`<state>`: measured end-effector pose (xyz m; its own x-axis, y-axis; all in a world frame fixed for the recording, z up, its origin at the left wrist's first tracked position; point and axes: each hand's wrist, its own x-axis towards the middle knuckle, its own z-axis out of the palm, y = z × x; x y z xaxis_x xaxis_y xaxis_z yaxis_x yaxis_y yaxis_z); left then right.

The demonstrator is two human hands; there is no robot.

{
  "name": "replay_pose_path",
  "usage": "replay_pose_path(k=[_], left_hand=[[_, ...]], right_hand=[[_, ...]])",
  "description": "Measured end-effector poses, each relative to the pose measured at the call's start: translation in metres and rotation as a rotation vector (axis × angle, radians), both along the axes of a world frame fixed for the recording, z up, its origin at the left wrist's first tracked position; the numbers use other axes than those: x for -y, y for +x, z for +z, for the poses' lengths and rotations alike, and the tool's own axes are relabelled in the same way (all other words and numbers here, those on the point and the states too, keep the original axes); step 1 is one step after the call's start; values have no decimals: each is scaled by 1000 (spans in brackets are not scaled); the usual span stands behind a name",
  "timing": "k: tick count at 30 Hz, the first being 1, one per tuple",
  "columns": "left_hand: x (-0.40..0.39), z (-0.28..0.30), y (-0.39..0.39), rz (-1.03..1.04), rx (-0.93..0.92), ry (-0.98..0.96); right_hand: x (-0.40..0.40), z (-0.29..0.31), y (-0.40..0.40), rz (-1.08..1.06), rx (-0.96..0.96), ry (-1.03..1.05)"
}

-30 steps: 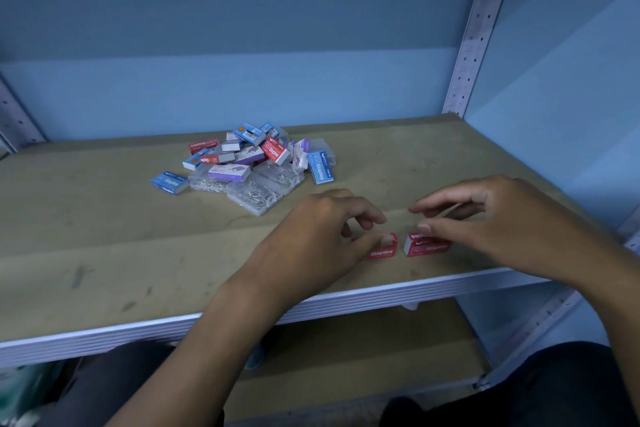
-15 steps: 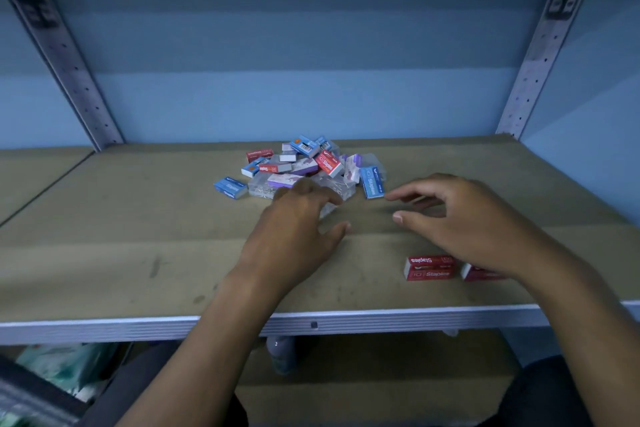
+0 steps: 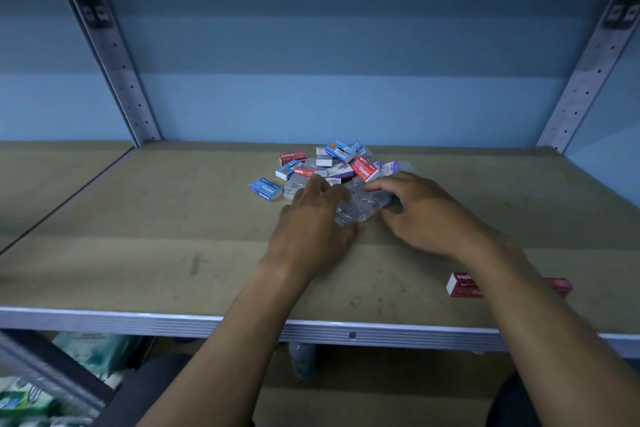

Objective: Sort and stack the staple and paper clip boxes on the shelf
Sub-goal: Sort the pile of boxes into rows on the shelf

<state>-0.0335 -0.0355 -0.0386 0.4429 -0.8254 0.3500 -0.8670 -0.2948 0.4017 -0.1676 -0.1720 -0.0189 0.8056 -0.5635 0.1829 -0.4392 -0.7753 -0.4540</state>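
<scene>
A tan shelf [image 3: 138, 236] against a blue wall holds a pile of boxes [image 3: 332, 166]. Both hands, left [image 3: 311, 222] and right [image 3: 426, 215], grip clear paper-clip boxes [image 3: 360, 204].

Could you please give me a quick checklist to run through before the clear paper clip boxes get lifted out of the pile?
1. Both hands at the boxes: ok. The left hand and right hand flank the clear paper clip boxes.
2. Firm hold on a clear box: cannot tell; the picture is blurred there.
3. Pile free of the clear boxes: not ok; staple boxes lie against or over them.
4. Already sorted red staple boxes out of the way: ok, near the front edge.
5. Bare shelf for a new stack: ok.
</scene>
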Motion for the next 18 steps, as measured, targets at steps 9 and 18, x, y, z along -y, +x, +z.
replay_pose_path(k=[9, 18], left_hand=[[1, 3, 2, -3, -41, -71], [-7, 10, -1, 12, -38, -95]], right_hand=[[1, 0, 3, -12, -61, -25], [0, 2, -1, -83, 1, -38]])
